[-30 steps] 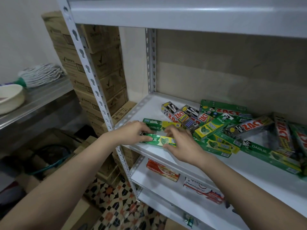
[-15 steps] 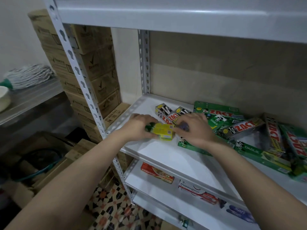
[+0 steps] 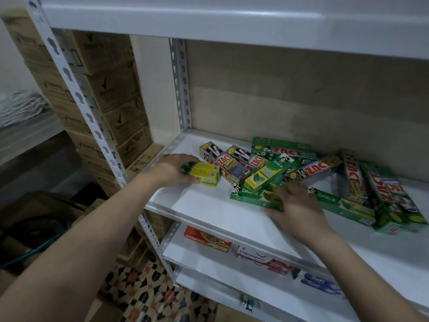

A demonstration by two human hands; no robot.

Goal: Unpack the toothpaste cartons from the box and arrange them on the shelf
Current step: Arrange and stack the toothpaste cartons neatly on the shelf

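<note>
Cartons point(image 3: 274, 173): loose, overlapping heap on the white shelf point(image 3: 209, 212), toward its back and right; none stood in a row yet.
Handling: probably light, stiff card with glossy, slippery faces; corners may crush. Best gripped across the long sides near the middle.
Left hand point(image 3: 171, 169): near the shelf's left edge, fingers curled round a yellow carton point(image 3: 206, 176), which sits on the board just left of the heap.
Right hand point(image 3: 299, 205): at the heap's front, thumb and fingers pinching the end of a long green carton point(image 3: 255, 196) lying along the shelf.
Lower shelf point(image 3: 232, 270): red and white cartons lie flat.
</note>
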